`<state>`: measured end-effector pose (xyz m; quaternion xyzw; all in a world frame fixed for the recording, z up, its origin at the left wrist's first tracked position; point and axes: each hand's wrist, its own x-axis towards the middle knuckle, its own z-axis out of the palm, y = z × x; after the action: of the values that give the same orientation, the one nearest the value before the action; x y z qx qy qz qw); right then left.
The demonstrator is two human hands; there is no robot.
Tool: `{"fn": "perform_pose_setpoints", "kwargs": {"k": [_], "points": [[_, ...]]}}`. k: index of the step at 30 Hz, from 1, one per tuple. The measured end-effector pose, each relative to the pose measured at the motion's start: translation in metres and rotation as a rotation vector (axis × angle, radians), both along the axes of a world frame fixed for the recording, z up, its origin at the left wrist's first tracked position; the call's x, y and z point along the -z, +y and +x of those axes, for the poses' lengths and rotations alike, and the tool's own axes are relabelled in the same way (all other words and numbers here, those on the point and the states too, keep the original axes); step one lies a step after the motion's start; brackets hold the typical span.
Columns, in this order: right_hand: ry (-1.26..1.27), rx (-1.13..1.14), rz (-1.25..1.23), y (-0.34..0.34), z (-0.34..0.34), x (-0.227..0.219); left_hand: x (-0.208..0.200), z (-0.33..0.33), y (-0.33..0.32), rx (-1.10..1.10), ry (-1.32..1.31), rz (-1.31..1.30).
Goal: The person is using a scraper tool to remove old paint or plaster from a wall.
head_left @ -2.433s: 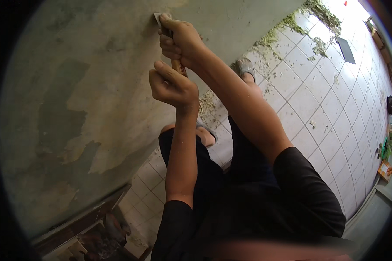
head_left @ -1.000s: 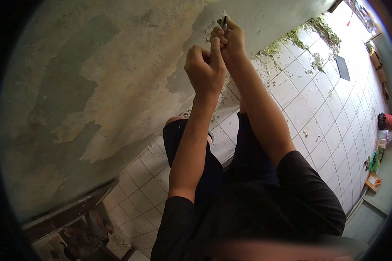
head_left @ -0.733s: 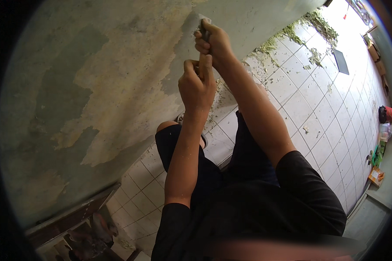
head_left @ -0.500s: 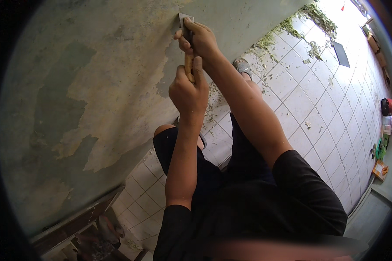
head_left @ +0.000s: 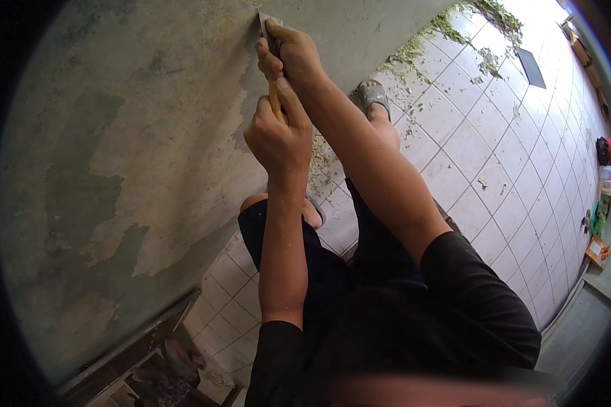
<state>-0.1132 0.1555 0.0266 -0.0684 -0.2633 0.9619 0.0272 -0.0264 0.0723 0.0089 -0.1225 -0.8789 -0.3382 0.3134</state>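
Both my hands grip one scraper (head_left: 275, 100) with a yellowish wooden handle and a flat metal blade. My left hand (head_left: 278, 136) is wrapped round the lower end of the handle. Higher up, my right hand (head_left: 293, 55) closes on the tool near the blade, its thumb along the metal. The blade's tip meets the wall (head_left: 176, 136), or comes very close to it; I cannot tell which. Green paint remains on the wall in ragged patches, with bare pale plaster between them. Fingers hide much of the handle.
White floor tiles (head_left: 455, 146) lie to the right, strewn with paint flakes. Heaped greenish scrapings (head_left: 448, 28) and a dark flat panel (head_left: 530, 68) are farther off. A wooden piece of furniture (head_left: 136, 346) stands lower left. Small goods and an orange box (head_left: 597, 252) line the right edge.
Both hands and the scraper have shifted left and slightly along the wall in the picture. The view itself has moved a little. The grip on the scraper stays the same.
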Motion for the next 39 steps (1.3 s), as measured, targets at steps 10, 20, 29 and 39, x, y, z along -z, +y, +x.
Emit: {"fn": "perform_pose_setpoints", "kwargs": {"k": [10, 20, 29, 39], "points": [[0.058, -0.027, 0.116, 0.007, 0.007, 0.006, 0.01, 0.007, 0.006, -0.011, -0.075, 0.036], [0.093, -0.085, 0.1, 0.001, 0.001, 0.011, 0.009, 0.007, 0.003, -0.023, -0.012, 0.02], [0.047, -0.109, 0.076, 0.008, 0.004, 0.006, 0.009, 0.007, 0.013, -0.018, -0.061, 0.066], [0.147, -0.066, 0.062, 0.03, -0.021, 0.004, -0.003, -0.015, 0.024, -0.001, -0.04, 0.028]]}}
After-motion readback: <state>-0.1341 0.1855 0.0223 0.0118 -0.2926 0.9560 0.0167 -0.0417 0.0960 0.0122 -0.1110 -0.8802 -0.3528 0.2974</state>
